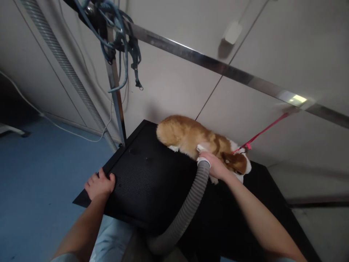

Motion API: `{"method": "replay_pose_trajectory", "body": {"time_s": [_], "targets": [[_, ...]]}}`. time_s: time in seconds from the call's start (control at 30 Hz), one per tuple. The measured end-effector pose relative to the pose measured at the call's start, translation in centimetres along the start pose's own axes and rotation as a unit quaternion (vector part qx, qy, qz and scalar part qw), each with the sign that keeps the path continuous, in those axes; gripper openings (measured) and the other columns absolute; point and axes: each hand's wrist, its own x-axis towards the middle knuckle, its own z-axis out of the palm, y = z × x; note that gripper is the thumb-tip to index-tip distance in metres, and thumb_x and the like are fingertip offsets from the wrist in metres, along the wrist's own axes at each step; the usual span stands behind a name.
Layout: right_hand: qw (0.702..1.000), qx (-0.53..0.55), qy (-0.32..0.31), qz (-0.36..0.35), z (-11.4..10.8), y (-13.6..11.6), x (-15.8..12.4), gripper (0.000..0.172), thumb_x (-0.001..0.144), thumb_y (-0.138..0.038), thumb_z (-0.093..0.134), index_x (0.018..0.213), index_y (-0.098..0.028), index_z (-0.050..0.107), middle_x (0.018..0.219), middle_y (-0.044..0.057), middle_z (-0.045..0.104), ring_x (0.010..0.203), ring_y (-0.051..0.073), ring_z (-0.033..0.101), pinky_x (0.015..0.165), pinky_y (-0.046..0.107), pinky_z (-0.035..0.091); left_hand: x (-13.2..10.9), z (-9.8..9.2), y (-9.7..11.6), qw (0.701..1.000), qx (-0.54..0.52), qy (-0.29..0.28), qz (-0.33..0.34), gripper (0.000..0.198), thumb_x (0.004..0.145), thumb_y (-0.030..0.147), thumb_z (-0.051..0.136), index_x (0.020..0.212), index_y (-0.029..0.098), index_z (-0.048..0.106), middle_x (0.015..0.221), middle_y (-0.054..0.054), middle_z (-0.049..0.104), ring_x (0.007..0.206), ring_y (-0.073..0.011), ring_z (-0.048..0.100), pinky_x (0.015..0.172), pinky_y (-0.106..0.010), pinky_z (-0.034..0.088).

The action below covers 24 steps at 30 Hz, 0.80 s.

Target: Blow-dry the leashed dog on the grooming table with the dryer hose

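Note:
A tan and white dog (188,133) lies on a black grooming table (133,182), along the wall, with its head to the right. My right hand (214,165) is closed around the white nozzle end of a grey ribbed dryer hose (189,207), right against the dog's side near its front legs. From there the hose curves down towards my body. On the table's left edge rests my left hand (99,185), its fingers curled over the rim and the thumb apart on top. A pink leash (264,130) runs from the dog's neck up to a metal bar.
The metal bar (191,52) crosses above the table, joined to an upright post (117,102) at the left. Blue straps and cords (117,40) hang there. Another ribbed hose (65,65) and a white cable (68,133) run along the wall above the blue floor (35,174).

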Motion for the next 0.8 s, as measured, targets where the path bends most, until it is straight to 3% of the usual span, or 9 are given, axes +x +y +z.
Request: {"method": "replay_pose_trajectory", "body": {"time_s": [0.13,0.27,0.37,0.47,0.57,0.8], "targets": [[0.998,-0.005,0.051,0.028,0.1,1.2,-1.6,0.035,0.084,-0.031,0.066,0.117,-0.021,0.069,0.133,0.018,0.071,0.129,0.036,0.067,0.112,0.059,0.054,0.0,-0.3,0.2,1.0,0.0,-0.008,-0.002,0.071,0.096,0.047,0.034,0.151,0.004,0.05,0.138,-0.029,0.059,0.128,-0.0424,0.055,0.107,-0.054,0.035],[0.998,0.024,0.044,0.032,-0.3,2.3,-2.8,0.036,0.084,-0.036,0.068,0.117,-0.024,0.069,0.128,0.015,0.074,0.12,0.033,0.072,0.106,0.055,0.059,0.0,-0.4,0.3,1.0,0.007,-0.008,-0.007,0.071,0.097,0.047,0.033,0.152,0.005,0.05,0.139,-0.028,0.059,0.128,-0.042,0.054,0.108,-0.053,0.036],[0.989,0.03,0.131,0.066,-0.2,3.0,-3.2,0.034,0.082,-0.039,0.069,0.113,-0.024,0.071,0.131,0.016,0.073,0.126,0.036,0.069,0.111,0.059,0.055,0.0,-0.5,0.4,1.0,0.015,-0.01,-0.006,0.07,0.098,0.046,0.034,0.153,0.006,0.049,0.138,-0.028,0.059,0.127,-0.0417,0.055,0.107,-0.052,0.036],[0.975,0.086,0.179,0.094,0.2,3.6,-2.7,0.041,0.078,-0.043,0.073,0.115,-0.025,0.069,0.13,0.015,0.074,0.12,0.036,0.071,0.109,0.061,0.055,-0.1,-0.7,0.5,1.0,0.013,-0.011,-0.005,0.069,0.098,0.044,0.035,0.153,0.005,0.049,0.137,-0.028,0.06,0.125,-0.0422,0.055,0.107,-0.053,0.037],[0.954,0.131,0.239,0.128,0.1,4.1,-0.9,0.052,0.075,-0.052,0.076,0.119,-0.026,0.066,0.124,0.015,0.075,0.112,0.036,0.073,0.104,0.06,0.057,-0.2,-0.8,0.6,1.0,0.006,-0.01,-0.002,0.069,0.099,0.044,0.036,0.153,0.004,0.049,0.138,-0.029,0.059,0.127,-0.0428,0.054,0.107,-0.053,0.036],[0.944,0.158,0.267,0.111,-1.6,4.3,7.9,0.066,0.062,-0.063,0.082,0.11,-0.023,0.063,0.102,0.009,0.075,0.093,0.03,0.072,0.092,0.054,0.061,-0.1,-0.4,0.4,1.0,0.011,-0.007,0.0,0.07,0.098,0.045,0.038,0.154,0.004,0.048,0.139,-0.029,0.058,0.127,-0.0421,0.054,0.108,-0.053,0.035]]}}
